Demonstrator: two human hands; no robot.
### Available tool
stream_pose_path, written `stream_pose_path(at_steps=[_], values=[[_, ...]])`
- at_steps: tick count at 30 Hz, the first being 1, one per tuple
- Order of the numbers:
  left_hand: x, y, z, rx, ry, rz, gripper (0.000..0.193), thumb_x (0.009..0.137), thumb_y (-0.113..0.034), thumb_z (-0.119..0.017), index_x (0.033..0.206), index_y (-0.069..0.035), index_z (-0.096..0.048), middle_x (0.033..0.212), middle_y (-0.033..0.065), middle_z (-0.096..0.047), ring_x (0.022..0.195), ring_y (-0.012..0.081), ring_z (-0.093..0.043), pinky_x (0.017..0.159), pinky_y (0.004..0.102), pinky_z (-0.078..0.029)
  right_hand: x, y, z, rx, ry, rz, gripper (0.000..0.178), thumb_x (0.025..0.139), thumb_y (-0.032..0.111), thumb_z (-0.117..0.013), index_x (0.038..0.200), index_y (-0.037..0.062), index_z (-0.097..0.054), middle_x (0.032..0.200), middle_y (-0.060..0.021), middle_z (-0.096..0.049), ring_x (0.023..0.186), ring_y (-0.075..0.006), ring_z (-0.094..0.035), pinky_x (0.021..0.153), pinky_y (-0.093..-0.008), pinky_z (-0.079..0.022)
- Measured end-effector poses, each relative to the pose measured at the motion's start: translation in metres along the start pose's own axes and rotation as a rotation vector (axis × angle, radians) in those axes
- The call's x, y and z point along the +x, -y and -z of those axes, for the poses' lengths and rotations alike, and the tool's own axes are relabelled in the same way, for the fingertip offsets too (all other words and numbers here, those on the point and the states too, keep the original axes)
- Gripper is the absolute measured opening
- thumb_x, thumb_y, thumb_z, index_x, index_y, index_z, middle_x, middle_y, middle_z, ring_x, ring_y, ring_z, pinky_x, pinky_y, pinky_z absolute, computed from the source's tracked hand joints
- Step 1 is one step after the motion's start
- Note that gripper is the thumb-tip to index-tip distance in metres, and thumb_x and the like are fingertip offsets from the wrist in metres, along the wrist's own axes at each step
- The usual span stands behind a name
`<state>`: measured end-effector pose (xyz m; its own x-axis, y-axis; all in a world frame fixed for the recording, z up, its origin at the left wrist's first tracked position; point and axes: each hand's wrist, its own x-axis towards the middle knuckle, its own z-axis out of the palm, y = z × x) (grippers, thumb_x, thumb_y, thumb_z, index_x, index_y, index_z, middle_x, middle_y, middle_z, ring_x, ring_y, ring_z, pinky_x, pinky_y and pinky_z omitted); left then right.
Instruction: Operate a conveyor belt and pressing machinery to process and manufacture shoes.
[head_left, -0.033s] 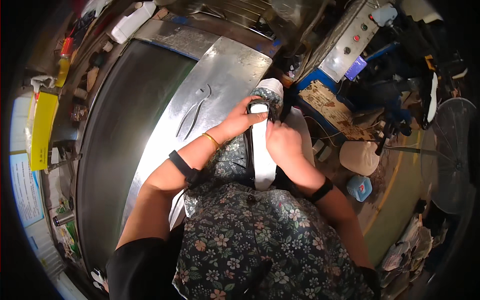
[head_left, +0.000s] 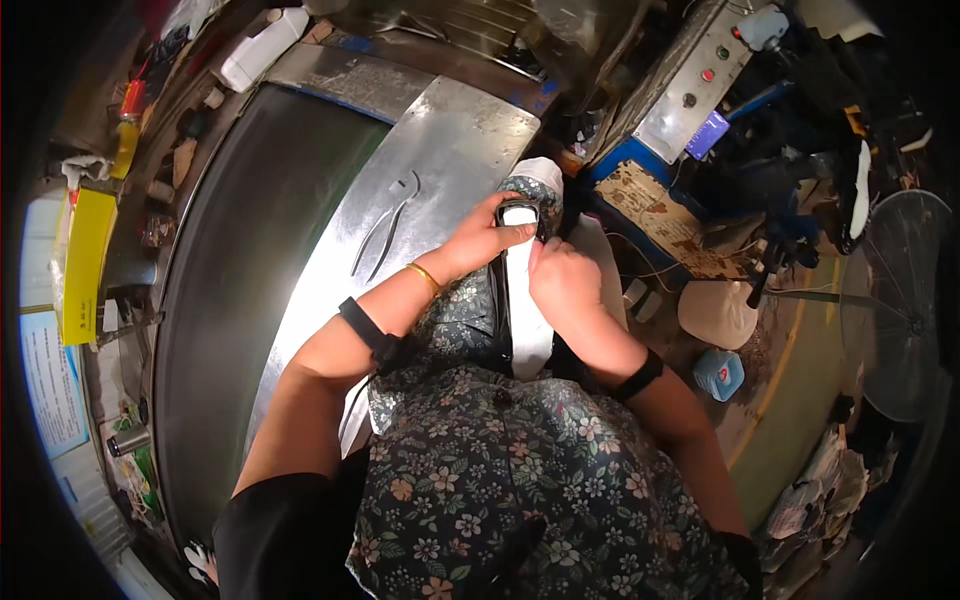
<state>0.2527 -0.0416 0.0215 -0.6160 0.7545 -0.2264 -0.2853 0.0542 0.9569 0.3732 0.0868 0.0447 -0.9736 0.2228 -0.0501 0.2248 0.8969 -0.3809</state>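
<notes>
A wide dark belt [head_left: 235,300] curves down the left half of the view, and beside it a polished steel work plate [head_left: 440,150] runs from the upper centre toward the person's lap. The person wears a floral-print garment [head_left: 520,480] that fills the lower centre; both forearms rise from it, each circled by a black band, the left wrist also by a thin gold bangle [head_left: 424,275].

At the near right edge of the steel plate, over the lap, stands a white shoe sole [head_left: 527,310], long and narrow, its far end lying against a patterned shoe upper [head_left: 535,190] with a white toe. The left hand [head_left: 480,240] reaches across from the plate side; its fingers are curled together over the far end of the sole, with the thumb pressed along the sole's top edge. The right hand [head_left: 567,285] closes on the sole's right flank, knuckles up, fingers wrapped under and hidden, so how tightly they clamp cannot be told. The two hands nearly touch over the sole.

A pair of metal pliers [head_left: 385,225] lies on the steel plate, handles spread, well apart from the left hand. To the right stands a grey control box [head_left: 690,90] with red buttons; lower right, a small blue container [head_left: 718,372] sits on the floor. A yellow packet [head_left: 82,262] lies at far left.
</notes>
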Motion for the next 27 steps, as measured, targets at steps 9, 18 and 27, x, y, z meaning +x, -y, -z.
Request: stream_pose_path(at_steps=[9, 18, 27], values=[[-0.009, -0.005, 0.013, -0.527, 0.243, 0.142, 0.059, 0.1, -0.036, -0.055, 0.146, -0.002, -0.041, 0.142, 0.0157, -0.051, 0.132, 0.0258, -0.046, 0.114, 0.0384, -0.031, -0.052, -0.033, -0.031, 0.926, 0.035, 0.086, 0.057, 0.106, 0.025, -0.041, 0.153, -0.0004, -0.02, 0.142, -0.0224, -0.047, 0.135, -0.0273, -0.043, 0.111, -0.0356, -0.033], [-0.027, -0.018, -0.009, 1.307, -0.346, 0.088, 0.034, 0.1, -0.029, -0.048, 0.11, 0.003, -0.054, 0.083, 0.0267, -0.066, 0.072, 0.046, -0.064, 0.065, 0.0528, -0.051, -0.017, 0.048, 0.012, 0.578, 0.125, -0.233, 0.066, 0.103, 0.031, -0.046, 0.147, -0.0105, -0.018, 0.128, -0.0412, -0.05, 0.119, -0.0525, -0.052, 0.099, -0.0475, -0.043], [-0.132, 0.04, -0.058, 0.719, -0.641, -0.36, 0.055, 0.099, -0.02, -0.048, 0.143, 0.01, -0.033, 0.129, 0.0363, -0.051, 0.116, 0.05, -0.053, 0.099, 0.0473, -0.045, -0.048, 0.016, -0.046, 1.012, -0.095, -0.043, 0.058, 0.104, 0.026, -0.046, 0.15, -0.0031, -0.026, 0.131, -0.0299, -0.055, 0.122, -0.0349, -0.057, 0.101, -0.0403, -0.043]])
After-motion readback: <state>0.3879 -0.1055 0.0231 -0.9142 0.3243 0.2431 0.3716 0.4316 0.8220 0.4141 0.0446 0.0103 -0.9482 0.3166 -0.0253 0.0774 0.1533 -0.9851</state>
